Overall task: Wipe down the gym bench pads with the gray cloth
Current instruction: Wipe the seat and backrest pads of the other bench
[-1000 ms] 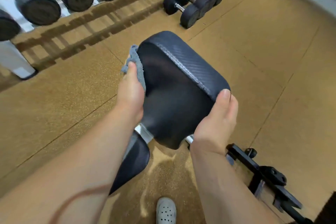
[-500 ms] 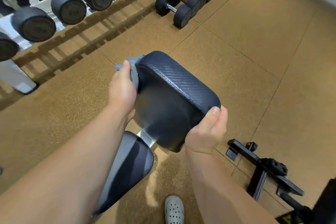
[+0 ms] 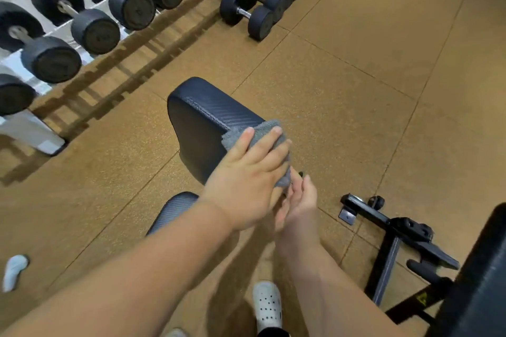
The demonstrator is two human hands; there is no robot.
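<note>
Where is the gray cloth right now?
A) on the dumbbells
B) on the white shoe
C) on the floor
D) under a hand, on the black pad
D: the left hand lays straight fingers on the cloth, pressing it against the right edge of the pad.

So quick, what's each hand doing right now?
Left hand: open, straight fingers pressing the gray cloth onto the bench pad.
Right hand: open, holding nothing, just below the cloth's hanging corner.
</note>
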